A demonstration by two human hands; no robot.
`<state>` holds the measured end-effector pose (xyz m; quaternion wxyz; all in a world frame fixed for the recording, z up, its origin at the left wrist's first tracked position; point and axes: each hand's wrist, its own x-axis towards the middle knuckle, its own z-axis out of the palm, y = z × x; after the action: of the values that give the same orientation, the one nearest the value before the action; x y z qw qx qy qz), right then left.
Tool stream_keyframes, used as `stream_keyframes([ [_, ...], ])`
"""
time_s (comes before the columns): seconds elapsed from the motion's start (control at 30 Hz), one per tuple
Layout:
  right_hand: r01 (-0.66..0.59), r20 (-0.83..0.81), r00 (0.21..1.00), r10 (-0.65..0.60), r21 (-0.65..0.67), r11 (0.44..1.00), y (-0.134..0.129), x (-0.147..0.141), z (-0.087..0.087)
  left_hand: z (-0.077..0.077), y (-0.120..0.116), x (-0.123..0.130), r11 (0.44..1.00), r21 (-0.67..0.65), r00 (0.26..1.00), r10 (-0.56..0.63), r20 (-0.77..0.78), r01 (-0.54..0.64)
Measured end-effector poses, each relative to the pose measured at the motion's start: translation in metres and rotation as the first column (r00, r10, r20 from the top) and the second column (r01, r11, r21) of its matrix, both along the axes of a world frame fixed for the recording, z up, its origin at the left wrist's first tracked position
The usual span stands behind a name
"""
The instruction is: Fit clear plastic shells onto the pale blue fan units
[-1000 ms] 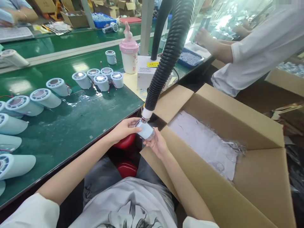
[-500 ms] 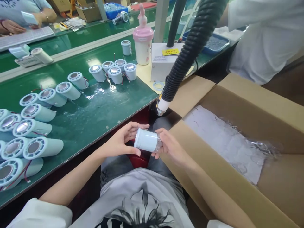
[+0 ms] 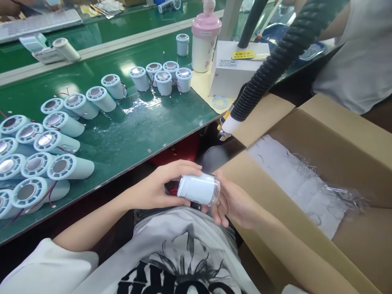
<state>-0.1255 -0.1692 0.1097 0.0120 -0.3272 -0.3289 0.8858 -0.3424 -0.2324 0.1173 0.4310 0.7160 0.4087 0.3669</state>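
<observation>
In front of my shirt, a light blue cylinder [image 3: 198, 188] with a clear plastic end lies tilted between my hands. The fingers and thumb of my left hand [image 3: 163, 183] wrap its left end from above and below. My right hand [image 3: 234, 200] is against the clear end [image 3: 216, 190], its palm partly turned up. Its thumb is behind the clear part and its other fingers hang loosely below. Several similar blue cylinders [image 3: 72, 166], with slotted ring tops, silver discs and red and dark wires, stand or lean on the green bench [image 3: 137, 134] at left.
A black corrugated hose [image 3: 269, 77] with a metal tip hangs over the bench corner. At right is an open cardboard box [image 3: 352, 171] with clear plastic pieces. A pink-lidded cup [image 3: 205, 43], a white device [image 3: 234, 69] and a blue ring [image 3: 219, 102] are on the bench.
My left fingers have closed around the blue end, where they were spread beside it. My right fingers have loosened and dropped beneath the clear end. The view has shifted.
</observation>
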Motion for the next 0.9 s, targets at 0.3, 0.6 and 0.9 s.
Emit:
stream_keyframes([
  [0.3, 0.099, -0.154, 0.988, 0.003, 0.655, 0.749, -0.010, 0.016, -0.008, 0.008, -0.013, 0.006, 0.976, -0.194, 0.993, 0.106, 0.051, -0.094],
  [0.6, 0.298, -0.289, 0.950, 0.115, 0.952, -0.072, -0.006, 0.019, -0.020, 0.010, -0.017, 0.010, 0.955, -0.280, 0.983, 0.136, 0.121, -0.097],
  [0.9, 0.288, -0.309, 0.939, -0.147, 0.483, 0.827, -0.018, 0.014, -0.012, 0.007, -0.014, 0.002, 0.961, -0.276, 0.992, 0.019, 0.128, 0.017],
])
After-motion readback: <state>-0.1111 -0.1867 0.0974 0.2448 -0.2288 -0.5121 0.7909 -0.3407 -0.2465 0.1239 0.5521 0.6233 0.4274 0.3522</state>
